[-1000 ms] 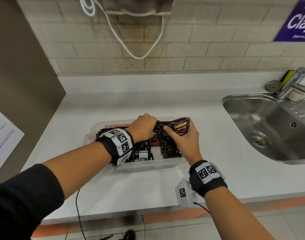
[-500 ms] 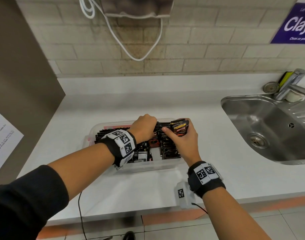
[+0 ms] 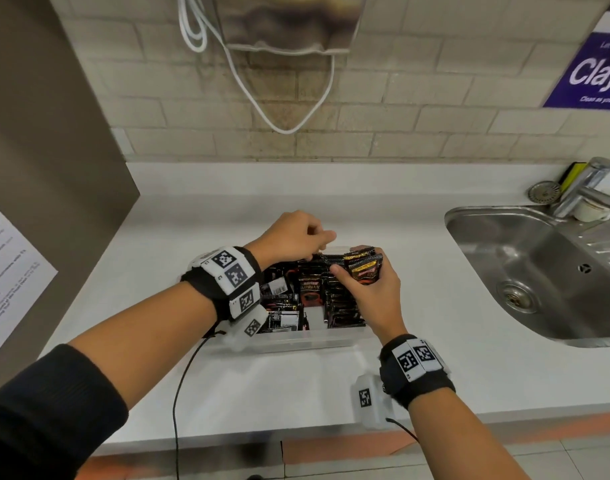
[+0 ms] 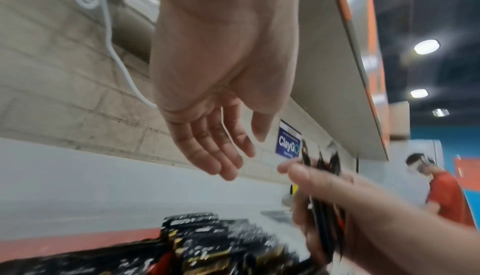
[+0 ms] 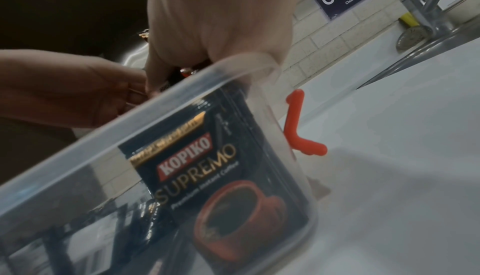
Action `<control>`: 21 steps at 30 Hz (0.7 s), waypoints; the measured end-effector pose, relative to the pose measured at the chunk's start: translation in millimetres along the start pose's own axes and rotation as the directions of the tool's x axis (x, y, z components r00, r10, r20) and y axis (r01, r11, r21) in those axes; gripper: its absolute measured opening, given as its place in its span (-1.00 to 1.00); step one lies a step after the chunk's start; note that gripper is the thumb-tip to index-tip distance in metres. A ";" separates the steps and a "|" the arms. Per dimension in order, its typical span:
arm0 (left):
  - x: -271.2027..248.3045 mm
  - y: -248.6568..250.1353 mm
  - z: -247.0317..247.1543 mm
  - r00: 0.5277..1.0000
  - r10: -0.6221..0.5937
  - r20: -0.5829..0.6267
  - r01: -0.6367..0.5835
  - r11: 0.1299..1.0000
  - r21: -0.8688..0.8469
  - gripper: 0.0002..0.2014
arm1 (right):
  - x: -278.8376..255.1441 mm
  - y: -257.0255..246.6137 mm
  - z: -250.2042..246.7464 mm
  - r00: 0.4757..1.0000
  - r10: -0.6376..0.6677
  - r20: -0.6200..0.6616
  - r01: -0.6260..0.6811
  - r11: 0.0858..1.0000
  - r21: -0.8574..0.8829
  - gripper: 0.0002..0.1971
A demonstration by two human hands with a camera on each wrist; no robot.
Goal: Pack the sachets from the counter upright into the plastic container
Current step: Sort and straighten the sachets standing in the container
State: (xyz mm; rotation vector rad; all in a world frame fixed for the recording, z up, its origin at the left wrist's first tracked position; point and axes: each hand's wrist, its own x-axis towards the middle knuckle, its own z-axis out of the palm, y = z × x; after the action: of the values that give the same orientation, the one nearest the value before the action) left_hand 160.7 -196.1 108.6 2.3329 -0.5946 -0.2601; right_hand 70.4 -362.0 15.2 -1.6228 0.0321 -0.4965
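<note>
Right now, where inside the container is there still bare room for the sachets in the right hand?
A pale gap shows near the plastic container front wall, between flat sachets and the upright row. The far side is crowded, under the left hand and the right hand gripping its held sachets.

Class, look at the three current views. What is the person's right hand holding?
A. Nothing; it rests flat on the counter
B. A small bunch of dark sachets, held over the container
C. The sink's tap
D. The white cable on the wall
B: the right hand grips a bunch of sachets above the right end of the plastic container.
</note>
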 end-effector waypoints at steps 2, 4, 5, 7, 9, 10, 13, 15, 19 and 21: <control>-1.8 6.9 -4.7 0.998 0.015 0.059 -0.008 0.992 -0.125 -0.71 | -0.6 -0.5 0.6 1.000 0.000 0.011 0.000 1.000 -0.006 -0.56; -3.2 12.4 -6.7 0.989 0.059 0.138 -0.035 0.984 -0.176 -0.77 | -0.8 -0.7 1.6 1.000 -0.004 0.020 0.005 1.000 -0.019 -0.50; -3.7 14.5 -7.0 0.980 0.086 0.178 -0.054 0.983 -0.178 -0.79 | -0.9 -0.6 2.1 1.000 -0.006 0.022 0.007 1.000 -0.025 -0.46; -4.5 17.7 -5.9 0.965 0.120 0.235 -0.079 0.981 -0.177 -0.83 | -1.0 -0.4 3.3 0.999 -0.008 0.031 0.009 0.999 -0.038 -0.40; -4.9 19.3 -3.8 0.956 0.130 0.263 -0.087 0.981 -0.171 -0.85 | -1.7 -0.7 4.5 0.999 -0.010 0.041 0.012 0.999 -0.048 -0.36; -5.1 20.1 -2.0 0.953 0.133 0.274 -0.091 0.983 -0.159 -0.85 | -2.1 -1.2 4.8 0.999 -0.012 0.046 0.015 0.999 -0.052 -0.35; -5.1 22.2 2.5 0.951 0.132 0.279 -0.093 0.984 -0.150 -0.86 | -2.9 -3.5 4.6 0.998 -0.029 0.052 0.033 0.997 -0.067 -0.35; -5.1 23.8 3.1 0.957 0.123 0.265 -0.081 0.983 -0.162 -0.88 | -3.9 -5.2 4.6 0.998 -0.042 0.048 0.045 0.996 -0.077 -0.37; -6.7 24.9 -0.2 0.967 0.130 0.221 -0.084 0.975 -0.207 -0.91 | -5.5 -6.3 6.4 1.000 -0.031 0.003 0.031 0.996 -0.083 -0.38; -8.1 23.7 -4.0 0.981 0.119 0.154 -0.079 0.967 -0.240 -0.93 | -5.5 -5.1 6.5 0.999 -0.021 -0.036 0.018 0.997 -0.081 -0.36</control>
State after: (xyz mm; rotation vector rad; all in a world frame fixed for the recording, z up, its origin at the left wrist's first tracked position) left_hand 146.9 -205.1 127.9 2.0614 -0.7208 -0.4579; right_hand 66.1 -353.5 18.3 -1.6940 0.0650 -0.5464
